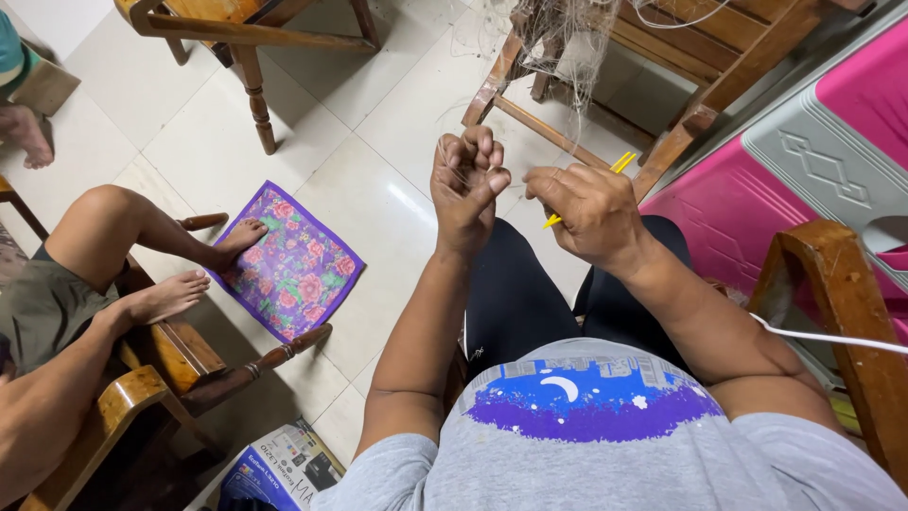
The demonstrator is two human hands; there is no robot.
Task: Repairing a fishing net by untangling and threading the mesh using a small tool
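Left hand (pixel 467 180), frame centre: fingers curled narrow, apparently pinching fine net threads (pixel 558 38) hanging from the wooden chair (pixel 700 66) at upper right. Right hand (pixel 586 210) grips a yellow needle (pixel 619 166). Blue-and-white printed box (pixel 284 468) lies lower left; floral purple mat (pixel 295 267) left of centre.

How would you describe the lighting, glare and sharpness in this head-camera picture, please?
Head view: even indoor light, with a soft glare patch on the pale floor tiles; the left hand and right hand with its yellow tool are sharp; the fine net strands are thin and hard to trace; wide-angle bending shows at the edges.
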